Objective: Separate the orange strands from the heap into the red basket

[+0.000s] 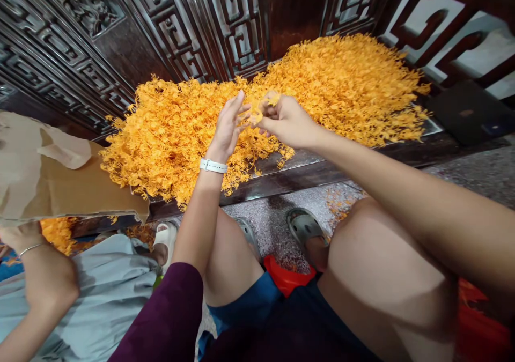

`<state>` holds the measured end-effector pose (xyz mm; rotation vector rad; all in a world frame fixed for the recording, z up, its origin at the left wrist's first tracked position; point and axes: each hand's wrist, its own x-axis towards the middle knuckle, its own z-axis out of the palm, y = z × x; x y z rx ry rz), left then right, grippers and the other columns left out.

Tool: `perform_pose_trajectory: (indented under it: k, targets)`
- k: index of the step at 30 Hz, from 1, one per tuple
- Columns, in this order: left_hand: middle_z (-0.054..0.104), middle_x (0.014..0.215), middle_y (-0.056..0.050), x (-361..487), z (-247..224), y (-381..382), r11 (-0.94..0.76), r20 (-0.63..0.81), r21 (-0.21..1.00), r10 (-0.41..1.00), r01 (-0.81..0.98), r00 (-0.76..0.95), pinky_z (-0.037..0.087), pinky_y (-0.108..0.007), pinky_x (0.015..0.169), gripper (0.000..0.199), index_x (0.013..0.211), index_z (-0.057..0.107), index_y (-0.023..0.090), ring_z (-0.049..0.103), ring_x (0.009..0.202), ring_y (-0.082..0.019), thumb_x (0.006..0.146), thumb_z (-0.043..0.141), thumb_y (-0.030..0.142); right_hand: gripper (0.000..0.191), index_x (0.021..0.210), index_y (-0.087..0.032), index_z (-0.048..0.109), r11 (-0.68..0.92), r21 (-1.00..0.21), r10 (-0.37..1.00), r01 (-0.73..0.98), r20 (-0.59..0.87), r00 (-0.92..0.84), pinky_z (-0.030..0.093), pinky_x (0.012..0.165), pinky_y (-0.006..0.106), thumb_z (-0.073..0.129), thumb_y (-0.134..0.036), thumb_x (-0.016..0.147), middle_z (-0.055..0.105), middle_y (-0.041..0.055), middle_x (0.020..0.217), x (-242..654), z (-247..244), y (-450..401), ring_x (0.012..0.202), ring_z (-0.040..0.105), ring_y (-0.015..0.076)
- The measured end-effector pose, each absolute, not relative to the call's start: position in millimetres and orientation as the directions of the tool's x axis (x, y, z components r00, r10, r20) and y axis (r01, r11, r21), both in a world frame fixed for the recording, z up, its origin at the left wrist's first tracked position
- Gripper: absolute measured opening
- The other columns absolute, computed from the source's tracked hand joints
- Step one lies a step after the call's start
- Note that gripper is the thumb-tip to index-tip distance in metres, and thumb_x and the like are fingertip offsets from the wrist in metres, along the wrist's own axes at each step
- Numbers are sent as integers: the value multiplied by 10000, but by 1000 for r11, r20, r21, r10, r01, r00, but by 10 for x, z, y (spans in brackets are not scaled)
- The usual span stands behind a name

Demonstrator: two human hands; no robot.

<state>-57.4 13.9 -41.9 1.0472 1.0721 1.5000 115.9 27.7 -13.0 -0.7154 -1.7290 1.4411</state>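
A long heap of orange-yellow pieces [177,131], looking like small plastic flowers with thin, spidery petals, lies on a dark wooden bench. Above the heap's front edge, my right hand [287,120] is closed with its fingertips pinching one or more of these orange plastic flowers [256,117]. My left hand [229,126], with a white band at the wrist, is close beside it. Its fingers are stretched out and apart, pointing toward the held flowers. Whether the left fingertips touch them I cannot tell, as they overlap in view.
A torn cardboard box [80,185] sits at the left end of the heap. Below it is another person's arm [50,281]. A dark laptop-like device [466,112] lies on the right. Carved wooden panels [169,24] stand behind. Something red [285,279] lies between my legs.
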Motion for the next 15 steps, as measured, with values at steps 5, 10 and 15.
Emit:
perform_pose_trajectory:
  k: [5,10,15]
  targets:
    - [716,1008,-55,-530,-347,53,-144,147,976,989,-165,8,571,-291,806,403,952,729,219,693,929,-165,832,855,582,252,833,-212,558,198,-979,829,-39,189,-526,442,621,286,800,-175,894,565,-7,698,1219,-157,349,665,521,130]
    - [675,895,-6,-547,-381,92,-160,169,967,985,-199,26,528,-246,699,267,876,717,219,632,767,-102,793,912,382,189,850,-193,610,223,-975,824,-12,195,-532,434,609,295,765,-233,951,602,3,702,1274,-176,360,642,520,127]
    - [614,770,12,-521,-377,85,-185,158,952,980,-246,-125,485,-224,667,159,775,671,194,557,691,-80,834,809,145,261,786,-210,556,284,-957,785,56,198,-586,409,606,306,747,-227,962,554,-15,654,1257,-164,297,623,506,131]
